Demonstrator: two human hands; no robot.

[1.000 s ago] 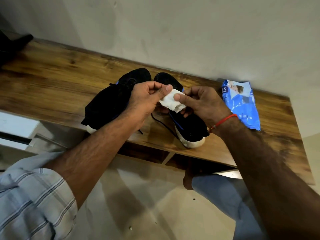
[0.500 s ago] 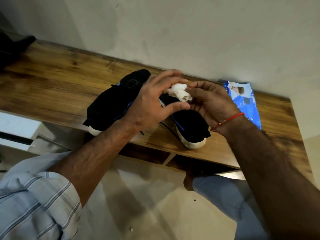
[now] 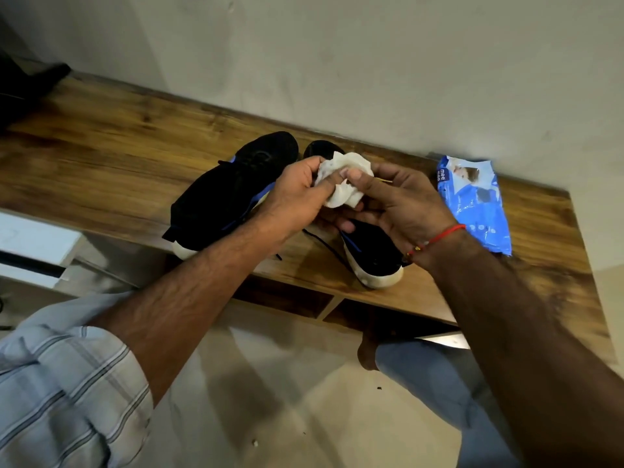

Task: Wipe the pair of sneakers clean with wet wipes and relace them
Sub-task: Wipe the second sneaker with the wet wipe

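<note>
Where left hand spread, both now pinch wipe.

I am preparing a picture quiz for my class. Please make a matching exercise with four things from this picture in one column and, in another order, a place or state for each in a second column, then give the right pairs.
Things:
1. wet wipe
2. wipes pack
3. left sneaker
4. right sneaker

Places or states:
A. lies flat, blue, near the wall at the right
B. crumpled, held by both hands
C. partly hidden under the right hand, white heel toward the table edge
D. black, on the table beside the left hand

Pairs: 1-B, 2-A, 3-D, 4-C
</note>
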